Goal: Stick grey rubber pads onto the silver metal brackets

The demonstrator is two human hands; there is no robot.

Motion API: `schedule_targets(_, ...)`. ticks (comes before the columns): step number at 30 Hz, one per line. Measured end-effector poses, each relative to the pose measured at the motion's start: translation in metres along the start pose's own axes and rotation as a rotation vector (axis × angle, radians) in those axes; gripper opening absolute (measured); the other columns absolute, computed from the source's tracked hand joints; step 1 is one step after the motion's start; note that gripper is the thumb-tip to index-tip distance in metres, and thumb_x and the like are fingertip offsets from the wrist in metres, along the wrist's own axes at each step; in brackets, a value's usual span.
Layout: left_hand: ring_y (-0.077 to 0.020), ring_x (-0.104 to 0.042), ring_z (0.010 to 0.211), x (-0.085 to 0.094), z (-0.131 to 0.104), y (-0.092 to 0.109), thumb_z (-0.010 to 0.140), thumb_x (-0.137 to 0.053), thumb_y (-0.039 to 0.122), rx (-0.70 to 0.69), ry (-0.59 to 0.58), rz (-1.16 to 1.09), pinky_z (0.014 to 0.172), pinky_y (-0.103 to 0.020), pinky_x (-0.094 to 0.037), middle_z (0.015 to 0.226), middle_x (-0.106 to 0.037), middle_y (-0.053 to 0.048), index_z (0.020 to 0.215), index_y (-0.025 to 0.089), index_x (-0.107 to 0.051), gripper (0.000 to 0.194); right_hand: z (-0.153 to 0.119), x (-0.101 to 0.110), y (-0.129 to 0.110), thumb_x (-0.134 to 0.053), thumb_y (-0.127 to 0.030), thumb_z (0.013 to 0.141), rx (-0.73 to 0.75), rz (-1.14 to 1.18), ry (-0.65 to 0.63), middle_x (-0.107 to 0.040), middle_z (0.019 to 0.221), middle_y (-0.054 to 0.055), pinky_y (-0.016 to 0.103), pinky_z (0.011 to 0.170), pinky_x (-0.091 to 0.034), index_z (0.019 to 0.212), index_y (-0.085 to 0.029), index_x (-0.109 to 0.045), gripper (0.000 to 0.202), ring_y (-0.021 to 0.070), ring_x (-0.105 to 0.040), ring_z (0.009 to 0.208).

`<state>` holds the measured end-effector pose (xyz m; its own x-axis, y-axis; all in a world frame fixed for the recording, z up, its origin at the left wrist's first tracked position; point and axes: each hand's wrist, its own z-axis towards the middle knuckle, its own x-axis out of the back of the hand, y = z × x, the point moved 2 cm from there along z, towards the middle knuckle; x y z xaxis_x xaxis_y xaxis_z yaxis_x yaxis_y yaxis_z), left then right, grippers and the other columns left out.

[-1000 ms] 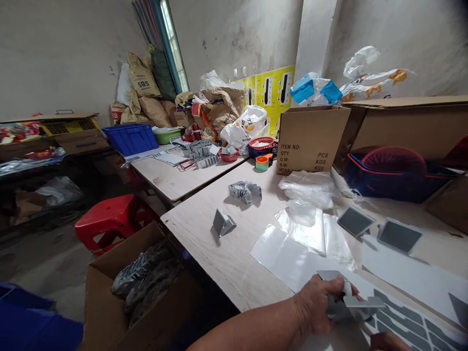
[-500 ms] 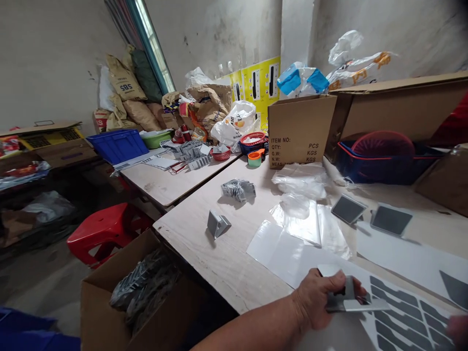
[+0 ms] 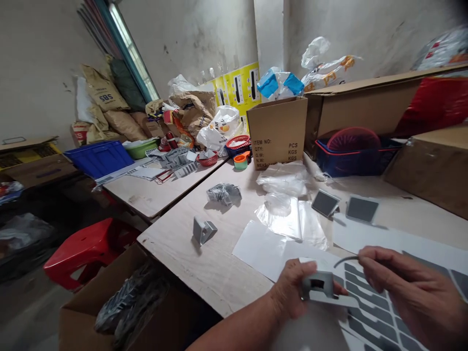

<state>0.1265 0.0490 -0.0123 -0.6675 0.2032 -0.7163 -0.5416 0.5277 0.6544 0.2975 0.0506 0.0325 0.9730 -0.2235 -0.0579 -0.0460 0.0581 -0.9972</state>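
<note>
Grips a grey angled bracket (image 3: 321, 285) in the left hand (image 3: 290, 288), with the thumb over the top, low above the near part of the counter (image 3: 173, 246). Pinches a thin, curved dark strip (image 3: 344, 260) between thumb and fingers of the right hand (image 3: 413, 287), with the tip close to the bracket. Has a white sheet of dark grey cut-out shapes (image 3: 380, 291) beneath both hands.

Includes, a little farther off, a single bracket (image 3: 204, 230) on the left, clear plastic (image 3: 288, 222) in the middle and two dark-faced pieces (image 3: 362, 208) on the right. Shows, beyond these, a clear-wrapped bundle of grey parts (image 3: 224, 193), then an orange-and-green tape roll (image 3: 241, 162) just left of a printed carton (image 3: 278, 131). Ends with a yellow panel (image 3: 237, 87) against the wall.
</note>
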Motion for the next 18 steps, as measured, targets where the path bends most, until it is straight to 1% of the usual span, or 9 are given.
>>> schedule_targets(2,-0.0288,-0.063,0.073,-0.008,0.0,0.006,0.068,-0.051,0.048,0.046,-0.013,-0.02,0.071,-0.04,-0.045,0.081,-0.068,-0.022,0.087,-0.002,-0.065,0.055,0.002,0.004,0.006,-0.075,-0.037,0.059,-0.075,0.092,-0.073,-0.053,0.059,0.001,0.023,0.045,-0.036,0.074,-0.018,-0.067,0.025,0.011,-0.042,0.05)
schedule_targets(4,-0.0268,-0.064,0.072,-0.018,0.002,0.013,0.073,-0.048,0.05,0.101,-0.018,-0.022,0.073,-0.038,-0.044,0.082,-0.068,-0.02,0.091,0.001,-0.063,0.055,0.004,0.007,0.004,-0.075,-0.034,0.061,-0.077,0.168,-0.078,-0.051,0.056,-0.001,0.022,0.044,-0.032,0.073,-0.017,-0.065,0.022,0.0086,-0.039,0.047)
schedule_targets(5,-0.0263,-0.064,0.072,-0.023,0.004,0.018,0.076,-0.046,0.051,0.12,-0.025,-0.027,0.073,-0.037,-0.043,0.081,-0.068,-0.019,0.09,0.003,-0.063,0.052,0.004,0.007,0.002,-0.073,-0.032,0.064,-0.071,0.193,-0.093,-0.051,0.056,-0.001,0.022,0.044,-0.031,0.075,-0.017,-0.064,0.021,0.0082,-0.038,0.047)
schedule_targets(7,-0.0261,-0.064,0.071,-0.033,0.009,0.026,0.079,-0.046,0.05,0.115,-0.025,-0.075,0.071,-0.038,-0.043,0.075,-0.069,-0.013,0.083,0.012,-0.06,0.041,0.004,0.005,-0.003,-0.071,-0.03,0.068,-0.044,0.236,-0.109,-0.049,0.056,-0.002,0.021,0.043,-0.029,0.075,-0.017,-0.063,0.017,0.0075,-0.036,0.046)
schedule_targets(9,-0.0266,-0.065,0.067,-0.041,0.015,0.029,0.079,-0.047,0.049,0.121,-0.013,-0.099,0.066,-0.039,-0.043,0.069,-0.067,-0.007,0.08,0.017,-0.056,0.034,0.004,0.003,-0.007,-0.068,-0.029,0.071,-0.04,0.248,-0.123,-0.049,0.057,-0.002,0.021,0.042,-0.029,0.074,-0.016,-0.061,0.015,0.0072,-0.036,0.045)
schedule_targets(10,-0.0269,-0.065,0.065,-0.043,0.017,0.028,0.079,-0.047,0.05,0.15,-0.017,-0.099,0.064,-0.039,-0.044,0.067,-0.067,-0.007,0.08,0.017,-0.055,0.034,0.004,0.003,-0.007,-0.067,-0.028,0.072,-0.039,0.254,-0.119,-0.049,0.057,-0.002,0.021,0.042,-0.029,0.074,-0.016,-0.061,0.014,0.0069,-0.036,0.045)
schedule_targets(13,-0.0271,-0.064,0.063,-0.046,0.022,0.018,0.078,-0.042,0.059,0.28,-0.065,-0.1,0.063,-0.037,-0.044,0.068,-0.067,-0.01,0.084,0.013,-0.057,0.049,0.002,0.003,-0.008,-0.065,-0.028,0.074,-0.038,0.285,-0.103,-0.045,0.052,-0.005,0.019,0.04,-0.032,0.076,-0.017,-0.059,0.013,0.0064,-0.036,0.043)
schedule_targets(15,-0.0271,-0.064,0.066,-0.044,0.024,0.013,0.079,-0.038,0.062,0.285,-0.066,-0.125,0.067,-0.038,-0.044,0.071,-0.067,-0.013,0.086,0.01,-0.058,0.056,0.001,0.002,-0.009,-0.064,-0.029,0.075,-0.054,0.324,-0.107,-0.044,0.05,-0.005,0.019,0.038,-0.034,0.076,-0.017,-0.058,0.014,0.0063,-0.036,0.041)
schedule_targets(18,-0.0275,-0.064,0.07,-0.039,0.027,0.008,0.079,-0.035,0.064,0.279,-0.074,-0.152,0.07,-0.038,-0.043,0.078,-0.067,-0.016,0.087,0.008,-0.058,0.061,-0.001,-0.001,-0.012,-0.065,-0.029,0.075,-0.088,0.376,-0.114,-0.046,0.053,-0.005,0.019,0.036,-0.036,0.076,-0.017,-0.056,0.015,0.0057,-0.037,0.039)
